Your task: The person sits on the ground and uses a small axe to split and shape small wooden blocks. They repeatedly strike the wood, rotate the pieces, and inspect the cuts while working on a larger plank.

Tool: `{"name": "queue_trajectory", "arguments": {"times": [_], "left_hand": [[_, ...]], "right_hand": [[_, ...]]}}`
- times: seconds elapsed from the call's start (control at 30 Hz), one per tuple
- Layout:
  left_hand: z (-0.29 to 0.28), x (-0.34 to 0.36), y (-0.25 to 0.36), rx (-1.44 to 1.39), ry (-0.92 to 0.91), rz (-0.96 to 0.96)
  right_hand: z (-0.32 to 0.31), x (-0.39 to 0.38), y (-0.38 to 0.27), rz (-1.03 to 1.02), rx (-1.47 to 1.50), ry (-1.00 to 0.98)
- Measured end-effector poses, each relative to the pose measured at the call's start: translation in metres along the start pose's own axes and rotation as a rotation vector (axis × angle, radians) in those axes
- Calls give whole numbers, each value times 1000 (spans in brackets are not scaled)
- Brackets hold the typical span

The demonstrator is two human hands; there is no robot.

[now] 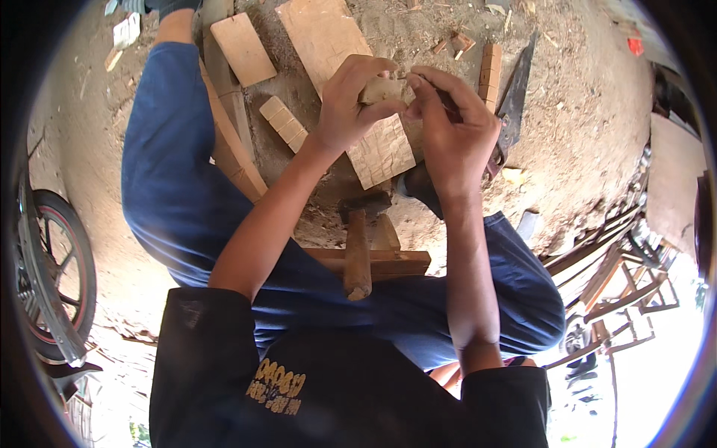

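My left hand (349, 103) is closed around a small pale wooden block (382, 92), with the thumb below and the fingers above it. Close against the block's right end, my right hand (457, 119) has thumb and fingers pinched together; whatever they hold is too small to make out. Under both hands lies a long wooden board (382, 153) with a rough, chipped near end. A hammer (357, 257) rests between my legs, its dark head away from me and its wooden handle toward me.
Right of my hands lies a handsaw (517, 101) beside a notched wooden strip (489, 73). Another notched strip (283, 123), a short board (243, 49) and a long plank (237, 153) are on the left. A motorcycle wheel (63, 276) stands far left; wooden frames (624, 302) are at right.
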State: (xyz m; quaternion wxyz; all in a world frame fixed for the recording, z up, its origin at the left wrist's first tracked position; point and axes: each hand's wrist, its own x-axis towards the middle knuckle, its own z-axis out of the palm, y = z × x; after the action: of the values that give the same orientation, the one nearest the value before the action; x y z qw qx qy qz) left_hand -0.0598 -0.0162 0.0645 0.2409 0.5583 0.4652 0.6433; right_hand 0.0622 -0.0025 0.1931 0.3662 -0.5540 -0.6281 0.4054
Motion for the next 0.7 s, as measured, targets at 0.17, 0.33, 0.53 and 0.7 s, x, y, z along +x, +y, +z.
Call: {"name": "queue_trajectory", "arguments": {"times": [0.17,0.33,0.53,0.7], "left_hand": [[-11,-2,-14,32,-15,-77],[-7,8,-8,-26,9,-91],[5,16,-2,-226,-33,-171],[10,12,-6,-149,-1,-110]], "right_hand": [[7,-17,21,-51,-95,42],[15,-17,23,-120,-81,129],[22,-8,20,-138,-75,103],[24,-2,19,-161,-138,83]]}}
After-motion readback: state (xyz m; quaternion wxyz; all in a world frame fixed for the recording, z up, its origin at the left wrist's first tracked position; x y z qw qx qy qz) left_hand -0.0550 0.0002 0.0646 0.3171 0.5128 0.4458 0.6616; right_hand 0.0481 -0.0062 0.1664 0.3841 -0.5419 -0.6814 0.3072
